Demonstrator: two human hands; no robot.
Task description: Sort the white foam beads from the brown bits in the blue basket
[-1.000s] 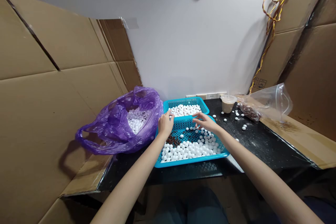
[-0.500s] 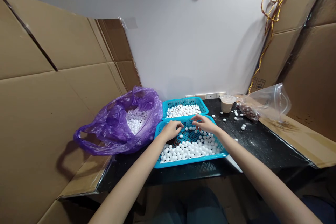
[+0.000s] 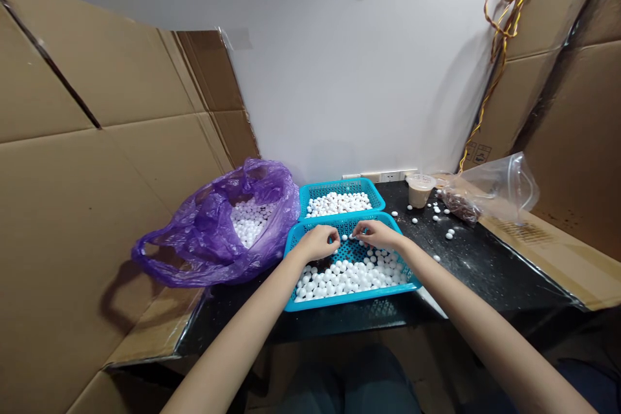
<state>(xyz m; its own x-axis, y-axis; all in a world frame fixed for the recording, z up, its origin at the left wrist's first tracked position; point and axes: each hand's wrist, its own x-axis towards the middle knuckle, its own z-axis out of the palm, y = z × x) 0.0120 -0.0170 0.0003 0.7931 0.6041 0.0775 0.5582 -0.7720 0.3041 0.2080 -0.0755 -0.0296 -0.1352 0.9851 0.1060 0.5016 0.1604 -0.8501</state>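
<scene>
A shallow turquoise plastic mesh basket (image 3: 352, 298) sits in front of me, holding many white foam balls (image 3: 349, 277) heaped toward its near side. My left hand (image 3: 317, 243) is curled over the basket's far left part, with its fingertips close to a few loose balls. Under that hand lie dark brown pieces (image 3: 315, 261), mostly hidden. My right hand (image 3: 378, 234) reaches in from the right, its fingers bent toward the same spot. Whether either hand pinches a ball is too small to tell.
Behind stands a second turquoise basket (image 3: 339, 185) full of white balls. A purple plastic bag (image 3: 208, 233) of balls lies left. On the black table (image 3: 478, 265) to the right are stray balls, a plastic cup (image 3: 420, 192) and a clear bag (image 3: 504, 191). Cardboard sheets line both sides.
My left hand has dropped from the basket's far rim and moved right, now covering the brown pieces. The two hands are closer together above the basket's middle.
</scene>
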